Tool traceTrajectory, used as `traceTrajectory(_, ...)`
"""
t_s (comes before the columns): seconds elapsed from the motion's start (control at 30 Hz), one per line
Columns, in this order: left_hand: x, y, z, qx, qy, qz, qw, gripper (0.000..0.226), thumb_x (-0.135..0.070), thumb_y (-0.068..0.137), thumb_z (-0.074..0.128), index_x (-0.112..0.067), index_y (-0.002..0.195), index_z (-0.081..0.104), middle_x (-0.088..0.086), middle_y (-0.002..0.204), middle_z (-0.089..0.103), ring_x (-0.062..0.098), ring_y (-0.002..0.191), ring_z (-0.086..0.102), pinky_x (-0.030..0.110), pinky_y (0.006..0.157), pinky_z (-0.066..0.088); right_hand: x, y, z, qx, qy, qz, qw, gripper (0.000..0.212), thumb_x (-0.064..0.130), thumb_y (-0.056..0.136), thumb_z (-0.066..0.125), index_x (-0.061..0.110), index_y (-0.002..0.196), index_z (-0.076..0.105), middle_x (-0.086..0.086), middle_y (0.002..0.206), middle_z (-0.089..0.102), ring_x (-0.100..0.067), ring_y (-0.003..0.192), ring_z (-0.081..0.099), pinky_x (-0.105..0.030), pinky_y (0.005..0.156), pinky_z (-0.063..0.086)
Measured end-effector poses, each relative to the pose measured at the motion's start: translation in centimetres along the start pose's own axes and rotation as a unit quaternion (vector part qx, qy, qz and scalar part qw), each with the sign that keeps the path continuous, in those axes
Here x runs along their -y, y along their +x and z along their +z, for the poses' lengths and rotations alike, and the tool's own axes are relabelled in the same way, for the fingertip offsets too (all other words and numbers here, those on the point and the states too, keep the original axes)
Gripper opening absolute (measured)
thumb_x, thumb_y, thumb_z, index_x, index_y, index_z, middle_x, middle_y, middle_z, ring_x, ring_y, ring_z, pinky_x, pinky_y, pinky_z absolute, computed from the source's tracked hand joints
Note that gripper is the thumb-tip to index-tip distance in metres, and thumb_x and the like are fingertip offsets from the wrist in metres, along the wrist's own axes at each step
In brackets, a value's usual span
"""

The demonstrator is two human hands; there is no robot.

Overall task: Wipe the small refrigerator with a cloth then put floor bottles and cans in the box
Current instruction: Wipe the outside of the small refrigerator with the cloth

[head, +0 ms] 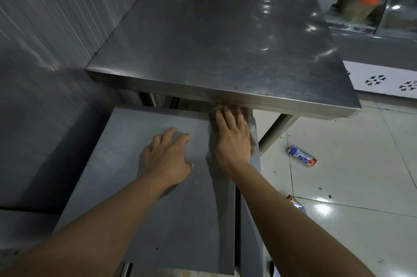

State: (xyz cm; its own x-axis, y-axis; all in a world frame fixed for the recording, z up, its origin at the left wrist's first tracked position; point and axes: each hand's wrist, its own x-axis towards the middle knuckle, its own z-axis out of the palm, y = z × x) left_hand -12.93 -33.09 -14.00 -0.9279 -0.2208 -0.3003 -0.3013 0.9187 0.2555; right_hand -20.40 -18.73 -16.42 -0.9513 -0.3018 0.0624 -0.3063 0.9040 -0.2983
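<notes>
In the head view, the grey cloth (228, 132) at centre frame is largely hidden under the right hand (233, 135), which presses it flat with straight fingers against the far right edge of the small refrigerator (158, 209) top. The left hand (167, 157) rests beside it, fingers spread. One can (302, 156) lies on the floor (361, 163) at right, long axis running upper left to lower right; a second item (295, 205) below is half hidden by the forearm. The steel desk (225, 39) overhangs the cloth's far end.
</notes>
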Motion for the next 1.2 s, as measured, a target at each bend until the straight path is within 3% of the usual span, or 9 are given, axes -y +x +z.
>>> traceTrajectory(0.2, 0.3, 0.1, 0.2, 0.005, 0.017, 0.000, 1.000, 0.074, -0.052, 0.078, 0.061, -0.043, 0.141, 0.022, -0.006, 0.154, 0.008, 0.026, 0.136, 0.016, 0.047, 0.107, 0.023, -0.8, -2.0, 0.0, 0.028, -0.008, -0.058, 0.998, 0.058, 0.025, 0.091, 0.033, 0.028, 0.148, 0.021, 0.003, 0.158, 0.008, -0.028, 0.146, -0.003, -0.038, 0.114, -0.005)
traceTrajectory(0.3, 0.4, 0.2, 0.2, 0.005, 0.015, -0.001, 1.000, 0.074, -0.053, 0.078, 0.061, -0.043, 0.141, 0.023, -0.007, 0.154, 0.008, 0.026, 0.136, 0.016, 0.047, 0.106, 0.024, -1.2, -3.4, -0.1, 0.038, -0.009, -0.061, 0.997, 0.061, 0.027, 0.088, 0.028, 0.027, 0.148, 0.021, 0.003, 0.159, 0.008, -0.027, 0.146, -0.003, -0.041, 0.116, -0.001)
traceTrajectory(0.47, 0.9, 0.5, 0.5, -0.001, 0.024, 0.009, 1.000, 0.074, -0.056, 0.077, 0.059, -0.044, 0.140, 0.022, -0.008, 0.153, 0.008, 0.025, 0.135, 0.017, 0.047, 0.104, 0.024, -1.9, 0.5, -1.2, 0.009, 0.018, 0.067, 0.998, 0.057, 0.023, 0.092, 0.037, 0.024, 0.147, 0.022, -0.005, 0.157, 0.015, -0.028, 0.144, 0.006, -0.046, 0.118, 0.012)
traceTrajectory(0.63, 1.4, 0.7, 1.0, -0.015, 0.018, 0.017, 1.000, 0.073, -0.058, 0.075, 0.059, -0.047, 0.137, 0.023, -0.008, 0.152, 0.009, 0.025, 0.133, 0.018, 0.047, 0.103, 0.026, -1.9, -3.7, -0.6, -0.027, 0.059, 0.141, 0.988, 0.063, 0.024, 0.093, 0.044, 0.024, 0.149, 0.016, -0.003, 0.159, 0.002, -0.028, 0.144, 0.007, -0.046, 0.117, 0.015)
traceTrajectory(0.87, 1.7, 1.0, 1.4, -0.017, 0.008, 0.023, 1.000, 0.073, -0.059, 0.074, 0.059, -0.049, 0.136, 0.021, -0.009, 0.151, 0.007, 0.026, 0.134, 0.015, 0.048, 0.105, 0.025, -2.6, -0.3, -1.2, -0.024, 0.099, 0.178, 0.979, 0.061, 0.020, 0.092, 0.043, 0.021, 0.148, 0.017, -0.005, 0.157, 0.004, -0.031, 0.140, 0.019, -0.047, 0.107, 0.033)
traceTrajectory(0.93, 1.6, 0.8, 1.2, -0.016, 0.000, 0.021, 1.000, 0.073, -0.058, 0.075, 0.059, -0.048, 0.137, 0.022, -0.009, 0.152, 0.007, 0.025, 0.134, 0.014, 0.047, 0.105, 0.024, -2.3, -0.7, -0.9, -0.022, 0.074, 0.173, 0.982, 0.064, 0.021, 0.091, 0.044, 0.022, 0.148, 0.016, -0.005, 0.158, 0.003, -0.031, 0.142, 0.014, -0.050, 0.111, 0.028)
traceTrajectory(1.07, 1.7, 0.3, 0.9, -0.028, 0.013, 0.054, 0.998, 0.074, -0.057, 0.078, 0.057, -0.044, 0.141, 0.020, -0.005, 0.154, 0.008, 0.025, 0.135, 0.015, 0.047, 0.106, 0.022, -1.0, -4.6, 0.4, -0.020, 0.000, 0.094, 0.995, 0.070, 0.026, 0.092, 0.045, 0.022, 0.151, 0.006, -0.007, 0.159, -0.004, -0.029, 0.146, -0.005, -0.041, 0.115, -0.002)
traceTrajectory(1.2, 5.1, 0.5, -0.2, -0.055, 0.036, 0.044, 0.997, 0.075, -0.052, 0.078, 0.060, -0.039, 0.142, 0.023, -0.001, 0.156, 0.007, 0.026, 0.137, 0.012, 0.050, 0.108, 0.018, -0.3, -2.4, 0.1, 0.017, 0.022, 0.033, 0.999, 0.064, 0.022, 0.095, 0.037, 0.026, 0.151, 0.006, 0.001, 0.159, -0.006, -0.021, 0.145, -0.012, -0.036, 0.112, -0.010)
